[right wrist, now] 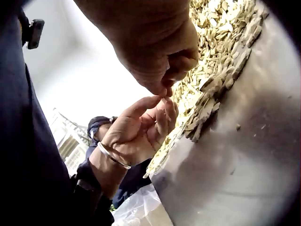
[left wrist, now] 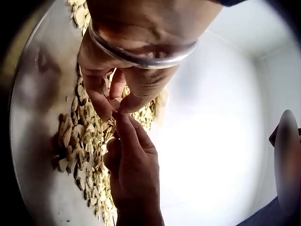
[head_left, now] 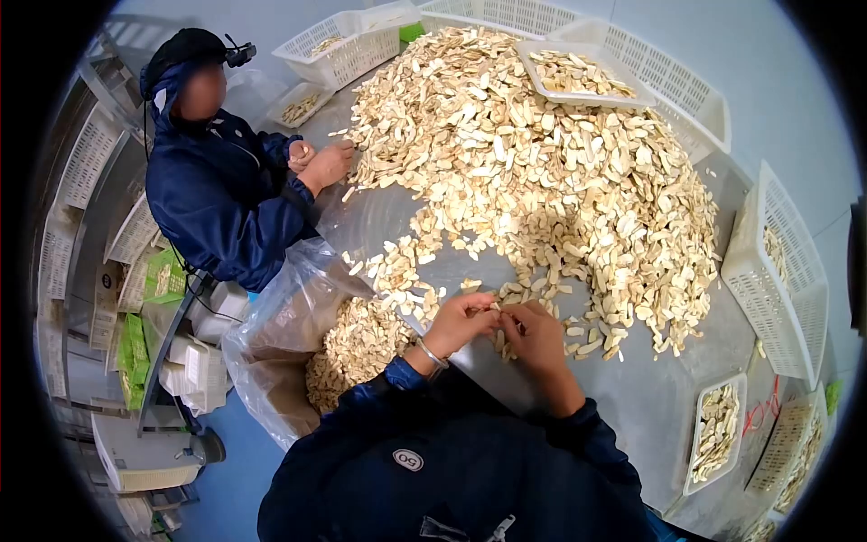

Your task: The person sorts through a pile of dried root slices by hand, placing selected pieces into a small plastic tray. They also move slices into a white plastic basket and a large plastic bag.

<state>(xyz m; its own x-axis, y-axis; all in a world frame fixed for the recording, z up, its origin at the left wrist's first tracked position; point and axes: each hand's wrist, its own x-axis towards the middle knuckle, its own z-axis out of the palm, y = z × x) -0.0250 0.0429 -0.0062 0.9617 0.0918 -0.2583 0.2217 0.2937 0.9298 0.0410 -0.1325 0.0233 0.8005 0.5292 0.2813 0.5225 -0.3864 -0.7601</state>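
My left hand [head_left: 459,323], with a silver bracelet [left wrist: 141,60] at its wrist, meets my right hand [head_left: 533,336] over the near edge of a large heap of pale, brown-edged dried slices [head_left: 515,144]. Between the left thumb and fingertips a small pale slice [left wrist: 115,101] is pinched, mostly hidden by the fingers. The right thumb and forefinger pinch at the same spot, fingertips against the left ones in both wrist views. Loose slices [head_left: 519,294] lie on the metal table [head_left: 623,375] just beyond the hands.
Left of my hands a clear plastic-lined bag [head_left: 271,325] holds more slices. White baskets [head_left: 777,271] line the table's far and right sides. A shallow tray [head_left: 742,397] of slices sits at right, near red scissors [head_left: 766,411]. Another person [head_left: 226,181] works across at left.
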